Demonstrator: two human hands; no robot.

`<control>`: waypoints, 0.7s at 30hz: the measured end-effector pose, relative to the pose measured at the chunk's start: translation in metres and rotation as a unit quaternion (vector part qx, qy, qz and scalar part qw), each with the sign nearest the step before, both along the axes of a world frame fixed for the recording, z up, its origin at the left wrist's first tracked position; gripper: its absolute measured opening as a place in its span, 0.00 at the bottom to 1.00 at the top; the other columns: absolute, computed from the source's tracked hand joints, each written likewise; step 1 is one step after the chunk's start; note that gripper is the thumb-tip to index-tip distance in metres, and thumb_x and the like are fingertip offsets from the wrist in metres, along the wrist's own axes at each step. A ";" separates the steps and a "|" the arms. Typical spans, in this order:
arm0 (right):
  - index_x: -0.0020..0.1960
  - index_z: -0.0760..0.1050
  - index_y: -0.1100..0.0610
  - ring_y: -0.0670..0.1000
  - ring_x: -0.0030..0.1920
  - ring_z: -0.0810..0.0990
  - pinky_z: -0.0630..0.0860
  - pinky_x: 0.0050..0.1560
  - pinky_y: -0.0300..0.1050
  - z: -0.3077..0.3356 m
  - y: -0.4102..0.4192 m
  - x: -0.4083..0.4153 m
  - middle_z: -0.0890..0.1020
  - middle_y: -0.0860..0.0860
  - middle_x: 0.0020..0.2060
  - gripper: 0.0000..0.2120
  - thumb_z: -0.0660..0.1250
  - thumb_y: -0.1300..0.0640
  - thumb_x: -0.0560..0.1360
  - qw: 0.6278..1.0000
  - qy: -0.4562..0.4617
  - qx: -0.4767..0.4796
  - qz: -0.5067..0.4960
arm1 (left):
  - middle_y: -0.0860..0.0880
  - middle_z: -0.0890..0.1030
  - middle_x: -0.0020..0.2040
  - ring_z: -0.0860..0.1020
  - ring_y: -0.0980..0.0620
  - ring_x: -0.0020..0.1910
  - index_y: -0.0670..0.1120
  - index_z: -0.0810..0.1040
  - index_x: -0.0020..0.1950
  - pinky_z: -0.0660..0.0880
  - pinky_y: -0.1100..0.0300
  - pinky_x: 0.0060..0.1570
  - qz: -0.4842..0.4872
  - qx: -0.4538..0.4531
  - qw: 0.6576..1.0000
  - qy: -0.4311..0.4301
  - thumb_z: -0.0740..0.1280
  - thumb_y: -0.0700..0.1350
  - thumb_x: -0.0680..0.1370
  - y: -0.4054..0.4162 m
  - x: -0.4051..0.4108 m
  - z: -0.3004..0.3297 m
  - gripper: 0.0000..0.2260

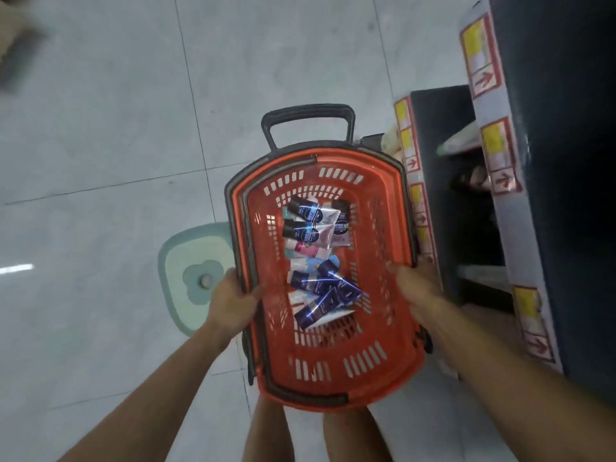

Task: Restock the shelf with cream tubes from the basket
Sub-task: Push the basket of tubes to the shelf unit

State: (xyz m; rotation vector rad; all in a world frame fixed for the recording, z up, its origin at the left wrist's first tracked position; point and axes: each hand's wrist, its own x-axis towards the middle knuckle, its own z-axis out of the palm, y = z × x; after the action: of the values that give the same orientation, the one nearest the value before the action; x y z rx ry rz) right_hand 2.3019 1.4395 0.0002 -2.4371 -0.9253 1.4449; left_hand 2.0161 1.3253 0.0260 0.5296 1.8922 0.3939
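Stool (193,278) sits left of the basket (383,228). Left hand (233,303) curls its fingers over the basket's left rim; cream tubes (316,258) lie heaped inside; right hand (416,288) clasps the right rim, beside the shelf (500,181).

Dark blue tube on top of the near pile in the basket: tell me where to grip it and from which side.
Take the dark blue tube across its flat middle, coming straight down from above. It lies slanted on top of the other tubes, so its broad face is exposed and the orange basket walls block side approaches. Both the left hand and the right hand currently grip the rim.
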 end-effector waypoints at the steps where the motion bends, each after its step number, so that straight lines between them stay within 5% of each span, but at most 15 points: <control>1: 0.57 0.82 0.50 0.57 0.49 0.86 0.83 0.57 0.58 -0.016 0.005 0.000 0.86 0.53 0.48 0.13 0.75 0.54 0.73 1.000 -0.004 0.001 0.000 | 0.60 0.83 0.46 0.83 0.60 0.42 0.57 0.76 0.52 0.82 0.54 0.51 0.002 -0.002 1.000 -0.001 0.74 0.49 0.80 0.004 0.002 -0.016 0.08; 7: 0.60 0.80 0.50 0.53 0.43 0.82 0.80 0.50 0.49 -0.101 0.034 0.001 0.83 0.52 0.47 0.11 0.71 0.57 0.78 1.000 -0.001 0.005 0.001 | 0.57 0.85 0.52 0.85 0.55 0.48 0.58 0.77 0.59 0.82 0.51 0.52 0.034 -0.018 0.999 -0.035 0.72 0.49 0.81 0.024 0.007 -0.109 0.09; 10: 0.60 0.82 0.54 0.57 0.48 0.85 0.83 0.55 0.54 -0.131 0.044 0.002 0.85 0.54 0.49 0.12 0.71 0.56 0.77 1.000 -0.015 -0.014 0.007 | 0.54 0.86 0.54 0.86 0.55 0.49 0.52 0.76 0.67 0.82 0.57 0.46 0.038 -0.028 0.998 -0.045 0.73 0.49 0.81 0.031 0.005 -0.144 0.16; 18: 0.61 0.82 0.56 0.56 0.48 0.85 0.83 0.52 0.53 -0.176 0.055 0.008 0.85 0.55 0.50 0.13 0.73 0.56 0.77 0.999 -0.031 -0.033 0.028 | 0.54 0.85 0.53 0.86 0.56 0.47 0.53 0.74 0.65 0.82 0.57 0.42 0.061 -0.052 0.995 -0.062 0.72 0.46 0.81 0.042 0.013 -0.191 0.14; 21: 0.64 0.79 0.56 0.59 0.53 0.84 0.81 0.60 0.58 -0.183 0.059 0.009 0.84 0.55 0.54 0.17 0.73 0.54 0.77 0.997 -0.054 -0.031 0.037 | 0.54 0.85 0.53 0.86 0.56 0.46 0.55 0.72 0.64 0.83 0.59 0.41 0.069 -0.060 0.993 -0.069 0.72 0.45 0.81 0.041 0.016 -0.198 0.14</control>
State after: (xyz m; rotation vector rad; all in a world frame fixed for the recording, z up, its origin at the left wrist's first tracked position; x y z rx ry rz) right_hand 2.3111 1.4981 -0.1827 -2.5752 -1.0167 1.3970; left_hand 2.0325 1.3664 -0.1717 0.2845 1.8108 0.3943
